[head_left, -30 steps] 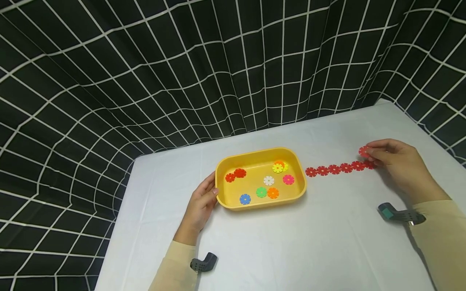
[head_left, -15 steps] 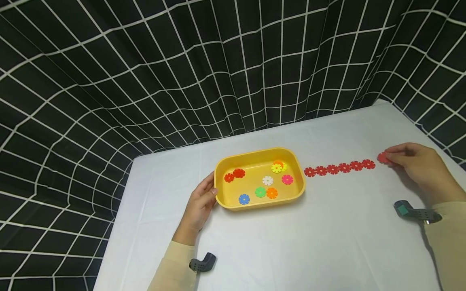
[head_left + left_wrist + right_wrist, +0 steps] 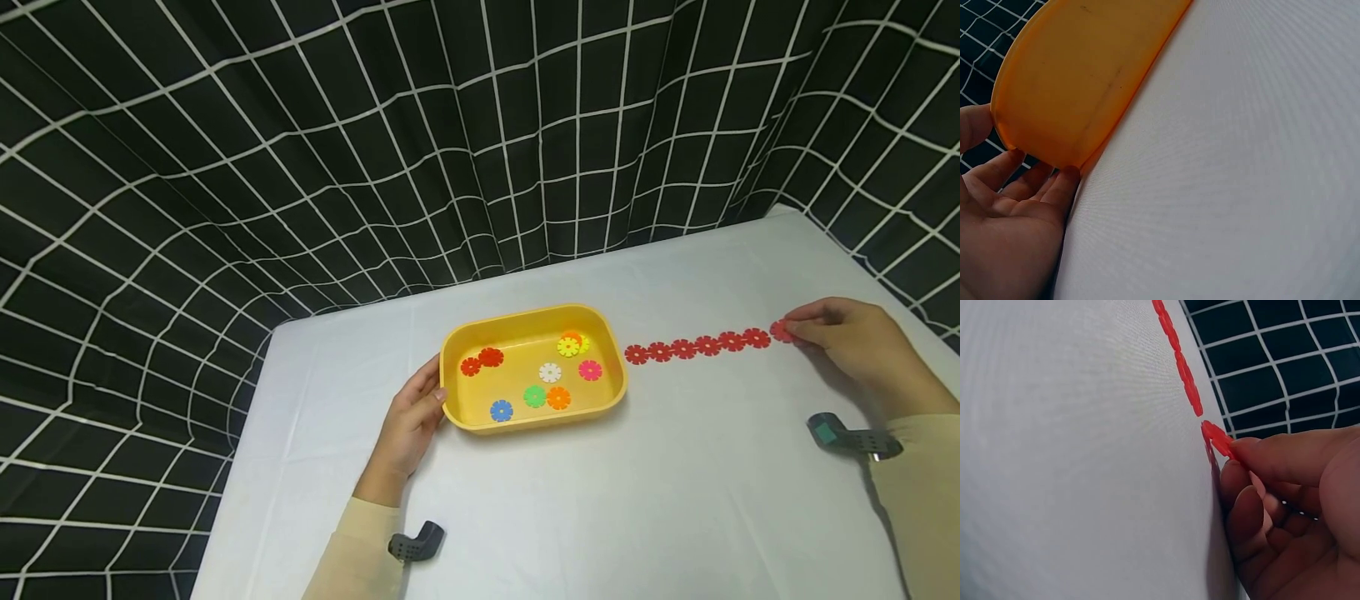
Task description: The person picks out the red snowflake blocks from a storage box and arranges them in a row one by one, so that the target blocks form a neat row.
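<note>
Red at the right hand (image 3: 847, 337): pinches a tilted, notched disc (image 3: 778, 331) by its edge, just beside the right end of a row of six red discs (image 3: 703, 346) on the white counter (image 3: 637, 492). With the left hand (image 3: 411, 418), grips the left end of a yellow tray (image 3: 517, 372) holding scattered discs of several colours (image 3: 535, 396).

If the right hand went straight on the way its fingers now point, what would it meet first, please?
Leading with the disc it pinches, the right hand would probably meet the nearer end of the red row first, though the disc's exact height is unclear.
</note>
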A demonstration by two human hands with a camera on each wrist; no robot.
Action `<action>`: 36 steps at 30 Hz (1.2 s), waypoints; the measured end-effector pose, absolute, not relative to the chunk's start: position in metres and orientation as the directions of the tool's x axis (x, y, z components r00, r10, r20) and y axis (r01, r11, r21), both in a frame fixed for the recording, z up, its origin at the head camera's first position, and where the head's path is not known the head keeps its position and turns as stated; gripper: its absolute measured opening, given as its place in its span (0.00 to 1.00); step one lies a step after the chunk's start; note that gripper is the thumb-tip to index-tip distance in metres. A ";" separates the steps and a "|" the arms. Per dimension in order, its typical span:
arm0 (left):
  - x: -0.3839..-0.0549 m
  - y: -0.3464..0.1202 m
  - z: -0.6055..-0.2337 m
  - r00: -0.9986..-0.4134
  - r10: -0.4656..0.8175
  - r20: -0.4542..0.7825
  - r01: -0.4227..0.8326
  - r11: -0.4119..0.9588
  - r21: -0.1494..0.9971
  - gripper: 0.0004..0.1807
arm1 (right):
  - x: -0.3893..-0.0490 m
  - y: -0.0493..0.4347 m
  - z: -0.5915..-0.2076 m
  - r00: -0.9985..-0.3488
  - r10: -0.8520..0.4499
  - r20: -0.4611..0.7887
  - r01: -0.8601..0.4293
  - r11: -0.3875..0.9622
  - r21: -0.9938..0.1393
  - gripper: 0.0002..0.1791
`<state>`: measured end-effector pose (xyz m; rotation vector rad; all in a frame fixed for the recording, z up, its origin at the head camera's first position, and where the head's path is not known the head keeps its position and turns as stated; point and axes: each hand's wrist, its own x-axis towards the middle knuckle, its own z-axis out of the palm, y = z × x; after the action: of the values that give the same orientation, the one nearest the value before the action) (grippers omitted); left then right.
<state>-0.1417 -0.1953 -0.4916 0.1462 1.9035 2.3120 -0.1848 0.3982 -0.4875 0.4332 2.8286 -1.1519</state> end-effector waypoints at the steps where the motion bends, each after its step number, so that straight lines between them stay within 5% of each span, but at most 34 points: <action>1: -0.142 -0.195 -0.492 -0.985 0.172 -0.015 -0.047 -0.185 0.982 0.30 | -0.184 0.398 -0.487 -0.959 0.235 -0.156 0.278 0.684 -0.675 0.29; 10: -0.142 -0.196 -0.494 -0.984 0.177 -0.006 -0.039 -0.181 0.983 0.30 | -0.183 0.390 -0.481 -0.961 0.237 -0.145 0.272 0.694 -0.667 0.26; 36: -0.142 -0.197 -0.494 -0.981 0.193 0.008 -0.029 -0.192 0.981 0.31 | -0.181 0.391 -0.482 -0.939 0.318 -0.130 0.297 0.562 -0.772 0.36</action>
<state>-0.1419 -0.1970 -0.4942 0.1945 1.8976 2.3115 -0.1814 0.3908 -0.4816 0.5515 2.7977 -1.3756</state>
